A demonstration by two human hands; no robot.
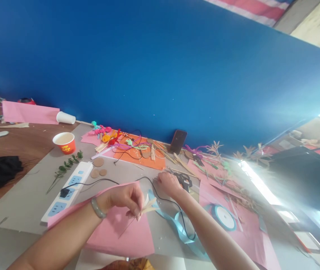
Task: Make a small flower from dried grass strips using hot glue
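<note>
My left hand (124, 198), with a bangle at the wrist, pinches a small pale straw-like flower (149, 206). A thin stem slants down from it over a pink paper sheet (128, 240). Farther forward, my right hand (169, 183) is low at the table with its fingers curled under; what they hold, if anything, is hidden. Beside it lies a black tool with looped handles (185, 181), probably scissors. Light-blue ribbon (178, 227) trails between my forearms, alongside a black cable (162, 198). The ribbon spool (225, 217) lies right of my right forearm.
A white power strip (71, 191) with a plug, a leafy sprig (66, 165) and a paper cup (64, 142) are at left. Craft scraps cover orange paper (137, 155). A phone (178, 141) leans on the blue partition (148, 75). Dried stems (218, 174) lie at right.
</note>
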